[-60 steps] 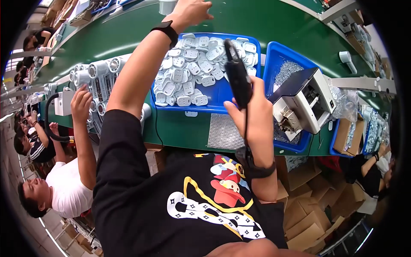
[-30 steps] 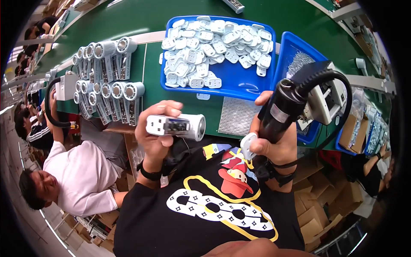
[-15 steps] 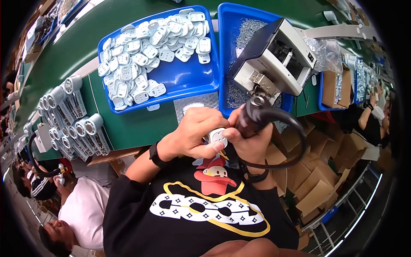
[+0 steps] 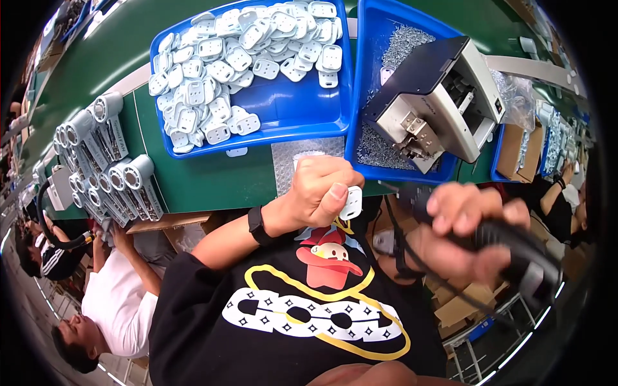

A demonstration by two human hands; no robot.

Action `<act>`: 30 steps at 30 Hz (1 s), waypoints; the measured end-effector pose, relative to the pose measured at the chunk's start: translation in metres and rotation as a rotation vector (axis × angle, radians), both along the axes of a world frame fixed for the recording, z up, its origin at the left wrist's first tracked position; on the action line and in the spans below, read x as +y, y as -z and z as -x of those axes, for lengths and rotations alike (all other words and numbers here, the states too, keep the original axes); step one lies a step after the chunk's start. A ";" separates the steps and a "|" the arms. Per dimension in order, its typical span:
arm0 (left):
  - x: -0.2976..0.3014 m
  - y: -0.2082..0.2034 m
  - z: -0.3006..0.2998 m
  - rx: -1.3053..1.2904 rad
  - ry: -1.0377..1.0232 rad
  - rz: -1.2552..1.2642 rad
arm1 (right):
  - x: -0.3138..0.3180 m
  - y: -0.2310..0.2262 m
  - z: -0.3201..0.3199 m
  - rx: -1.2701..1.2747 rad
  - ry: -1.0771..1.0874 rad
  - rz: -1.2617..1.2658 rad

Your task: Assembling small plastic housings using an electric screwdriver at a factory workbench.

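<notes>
My left hand (image 4: 322, 188) is closed around a small white plastic plate (image 4: 351, 203) with rounded corners and small holes, in front of my chest. The fingers cover most of it. To the right, my right hand (image 4: 454, 222) grips a black corded power screwdriver (image 4: 523, 256), which points away from the plate. Motion smears both the hand and the tool. Beyond my left hand, a sheet of bubble wrap (image 4: 283, 168) with a white part lies on the green table (image 4: 199, 183). The two hands are well apart.
A blue tray (image 4: 257, 138) holds many white plates. Beside it, another blue tray (image 4: 364, 45) contains loose screws and a screw feeder (image 4: 412, 96). Grey handheld housings (image 4: 106, 174) stand at the left. Cardboard (image 4: 463, 309) lies below right, and a co-worker (image 4: 122, 309) sits at left.
My right hand has swung away to the right with the screwdriver, off the plate. My left hand has shifted slightly right, still holding the plate. The trays appear higher and farther right.
</notes>
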State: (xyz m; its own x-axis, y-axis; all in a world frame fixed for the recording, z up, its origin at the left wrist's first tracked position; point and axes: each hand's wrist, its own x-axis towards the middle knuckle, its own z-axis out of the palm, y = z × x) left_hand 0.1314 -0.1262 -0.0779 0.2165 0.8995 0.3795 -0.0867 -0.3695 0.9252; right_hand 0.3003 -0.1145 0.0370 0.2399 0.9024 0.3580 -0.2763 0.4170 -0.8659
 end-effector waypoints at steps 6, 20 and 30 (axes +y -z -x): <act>-0.006 -0.002 0.002 0.056 -0.007 0.015 | -0.018 -0.040 0.009 -0.027 -0.247 -0.144; -0.005 -0.003 -0.002 0.070 -0.001 0.012 | -0.009 -0.018 0.028 -0.022 -0.220 -0.178; -0.005 -0.003 -0.002 0.078 -0.002 0.011 | 0.000 -0.017 0.008 -0.107 0.029 -0.130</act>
State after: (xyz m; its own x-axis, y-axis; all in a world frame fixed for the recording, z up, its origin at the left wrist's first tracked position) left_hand 0.1332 -0.1311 -0.0748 0.2436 0.9038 0.3518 -0.0135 -0.3595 0.9330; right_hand 0.2924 -0.1149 0.0535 0.2197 0.8399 0.4963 -0.1720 0.5341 -0.8278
